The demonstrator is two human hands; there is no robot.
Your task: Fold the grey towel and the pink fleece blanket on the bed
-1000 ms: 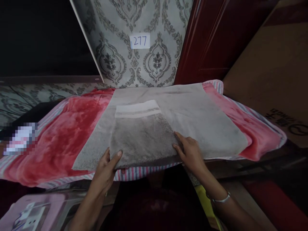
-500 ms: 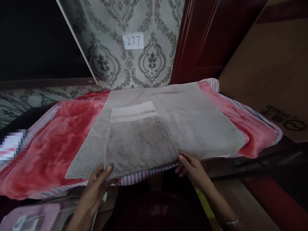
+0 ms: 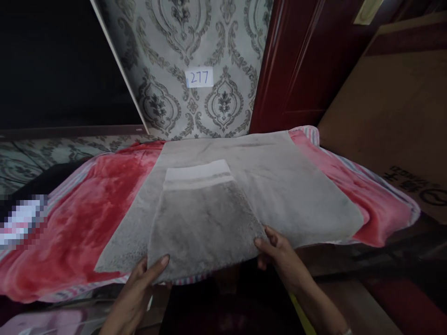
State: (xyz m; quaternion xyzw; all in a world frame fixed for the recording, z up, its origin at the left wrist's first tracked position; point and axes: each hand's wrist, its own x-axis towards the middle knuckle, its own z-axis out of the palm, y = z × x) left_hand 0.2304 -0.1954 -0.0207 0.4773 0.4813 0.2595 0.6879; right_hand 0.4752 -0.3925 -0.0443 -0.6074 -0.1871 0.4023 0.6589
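A small grey towel (image 3: 200,221) with a pale band along its far end lies on a larger grey towel (image 3: 279,186). Both rest on a red blanket (image 3: 80,209) with a striped border, spread over a raised surface. My left hand (image 3: 141,284) pinches the small towel's near left corner, thumb on top. My right hand (image 3: 279,256) grips its near right corner, fingers curled under the edge. The small towel's near edge hangs slightly past the blanket's front edge.
Patterned grey wallpaper with a paper label reading 277 (image 3: 199,77) stands behind the surface. A dark red door (image 3: 300,60) is at the back right and a cardboard box (image 3: 394,121) at the right. A pinkish container (image 3: 45,323) sits low at the left.
Both hands have slid from the towel's top to its near corners and drawn the small towel toward me, past the blanket's edge. The camera has tilted slightly.
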